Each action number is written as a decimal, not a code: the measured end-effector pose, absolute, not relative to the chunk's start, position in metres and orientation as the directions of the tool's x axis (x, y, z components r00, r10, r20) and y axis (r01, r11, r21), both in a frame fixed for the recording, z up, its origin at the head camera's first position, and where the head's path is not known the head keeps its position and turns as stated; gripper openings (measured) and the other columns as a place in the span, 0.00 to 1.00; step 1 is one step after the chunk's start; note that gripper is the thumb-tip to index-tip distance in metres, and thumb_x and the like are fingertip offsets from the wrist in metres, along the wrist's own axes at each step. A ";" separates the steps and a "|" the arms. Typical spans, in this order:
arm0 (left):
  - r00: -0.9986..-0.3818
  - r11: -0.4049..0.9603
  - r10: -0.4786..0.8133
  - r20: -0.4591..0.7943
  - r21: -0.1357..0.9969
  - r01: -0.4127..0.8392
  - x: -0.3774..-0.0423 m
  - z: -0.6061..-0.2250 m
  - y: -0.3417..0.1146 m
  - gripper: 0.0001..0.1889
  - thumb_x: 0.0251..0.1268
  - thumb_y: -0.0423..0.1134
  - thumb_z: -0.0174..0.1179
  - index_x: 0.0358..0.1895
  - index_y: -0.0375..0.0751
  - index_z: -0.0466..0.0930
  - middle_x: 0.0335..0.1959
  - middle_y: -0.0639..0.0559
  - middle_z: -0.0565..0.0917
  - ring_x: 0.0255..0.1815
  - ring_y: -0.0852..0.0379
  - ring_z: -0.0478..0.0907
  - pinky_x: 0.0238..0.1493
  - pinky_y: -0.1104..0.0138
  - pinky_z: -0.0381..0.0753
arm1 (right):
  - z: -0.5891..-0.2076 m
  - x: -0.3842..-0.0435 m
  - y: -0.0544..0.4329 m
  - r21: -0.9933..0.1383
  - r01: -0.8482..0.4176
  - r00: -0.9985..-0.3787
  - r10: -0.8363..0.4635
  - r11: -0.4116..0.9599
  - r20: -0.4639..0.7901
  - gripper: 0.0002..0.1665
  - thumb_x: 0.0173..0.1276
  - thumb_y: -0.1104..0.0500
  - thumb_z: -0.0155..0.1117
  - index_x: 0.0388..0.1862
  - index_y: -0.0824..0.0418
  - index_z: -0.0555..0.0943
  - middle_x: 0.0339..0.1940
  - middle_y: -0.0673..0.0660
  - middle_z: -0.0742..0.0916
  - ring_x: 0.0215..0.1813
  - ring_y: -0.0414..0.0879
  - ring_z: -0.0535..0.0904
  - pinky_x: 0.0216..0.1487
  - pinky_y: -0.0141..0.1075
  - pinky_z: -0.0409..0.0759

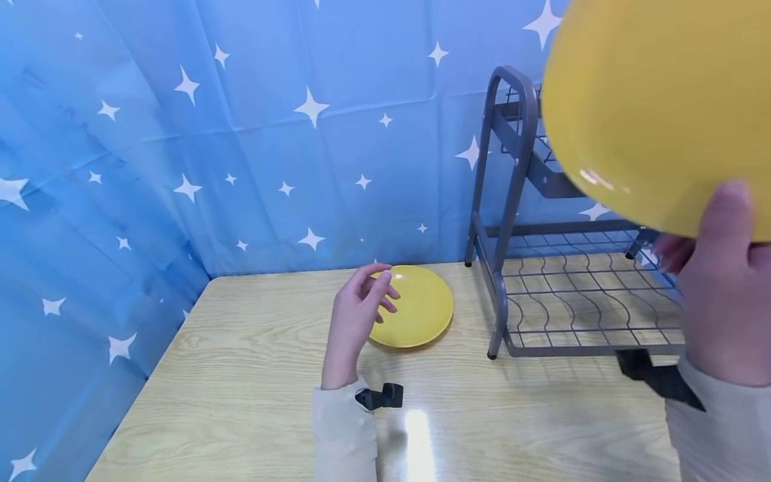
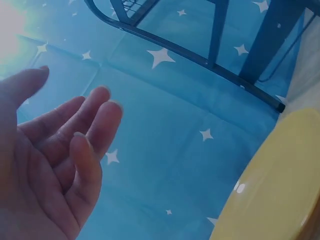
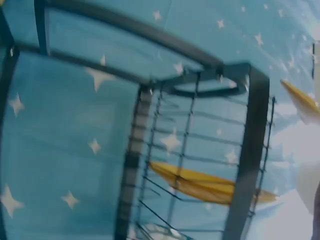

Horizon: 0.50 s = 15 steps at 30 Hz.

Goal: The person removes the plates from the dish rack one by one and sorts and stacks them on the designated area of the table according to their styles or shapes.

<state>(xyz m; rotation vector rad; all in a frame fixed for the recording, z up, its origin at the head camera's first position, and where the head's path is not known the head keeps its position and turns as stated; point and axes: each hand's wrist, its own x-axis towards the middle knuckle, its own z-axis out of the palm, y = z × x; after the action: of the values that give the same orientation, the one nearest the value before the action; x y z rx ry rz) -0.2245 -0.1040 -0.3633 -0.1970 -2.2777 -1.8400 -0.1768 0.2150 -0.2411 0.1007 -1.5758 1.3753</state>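
Note:
My right hand [image 1: 725, 288] grips a large yellow plate [image 1: 656, 114] by its lower edge, thumb on the near face. The plate is raised close to the head camera and hides part of the rack's upper tier. My left hand [image 1: 363, 301] has its fingers loosely bent and holds nothing. In the head view it overlaps the left side of a second yellow plate [image 1: 418, 308], which lies on the table. The left wrist view shows that plate [image 2: 275, 185] at the lower right, apart from the left hand [image 2: 55, 150].
A grey two-tier dish rack [image 1: 500, 288] with wire shelves stands at the right of the table [image 1: 241, 375]. Through its wires a yellow dish [image 3: 200, 185] appears in the right wrist view. A blue star-patterned curtain [image 1: 271, 154] hangs behind and at the left.

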 end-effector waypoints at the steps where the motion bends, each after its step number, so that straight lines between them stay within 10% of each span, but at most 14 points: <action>1: -0.969 0.207 -0.021 0.247 0.949 0.238 -0.223 -0.362 -0.104 0.21 0.58 0.60 0.51 0.50 0.55 0.73 0.28 0.51 0.81 0.25 0.52 0.79 0.22 0.60 0.76 | -0.246 -0.176 0.211 -0.689 -0.685 -0.507 0.524 0.236 0.684 0.12 0.66 0.59 0.53 0.38 0.69 0.75 0.13 0.58 0.77 0.10 0.42 0.69 0.12 0.26 0.66; 4: -0.964 0.189 -0.001 0.267 0.946 0.263 -0.219 -0.357 -0.104 0.21 0.60 0.58 0.51 0.51 0.52 0.73 0.29 0.50 0.81 0.25 0.53 0.79 0.21 0.61 0.76 | -0.261 -0.176 0.201 -0.557 -0.829 -0.503 0.507 -0.055 0.700 0.10 0.61 0.68 0.54 0.36 0.77 0.71 0.10 0.63 0.74 0.07 0.45 0.67 0.09 0.28 0.64; 15: -0.938 0.164 0.053 0.341 0.924 0.345 -0.194 -0.322 -0.100 0.18 0.64 0.47 0.51 0.53 0.44 0.72 0.31 0.45 0.80 0.27 0.48 0.79 0.22 0.60 0.75 | -0.289 -0.173 0.173 -0.494 -0.850 -0.513 0.500 -0.182 0.698 0.07 0.58 0.73 0.52 0.32 0.81 0.68 0.09 0.63 0.73 0.06 0.46 0.66 0.06 0.29 0.61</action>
<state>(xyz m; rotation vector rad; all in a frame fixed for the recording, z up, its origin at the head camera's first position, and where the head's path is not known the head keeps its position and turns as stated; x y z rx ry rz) -0.1939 -0.1000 -0.3222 -0.3870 -2.2090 -1.8543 -0.1732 0.1727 -0.2893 0.4792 -1.1120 1.8366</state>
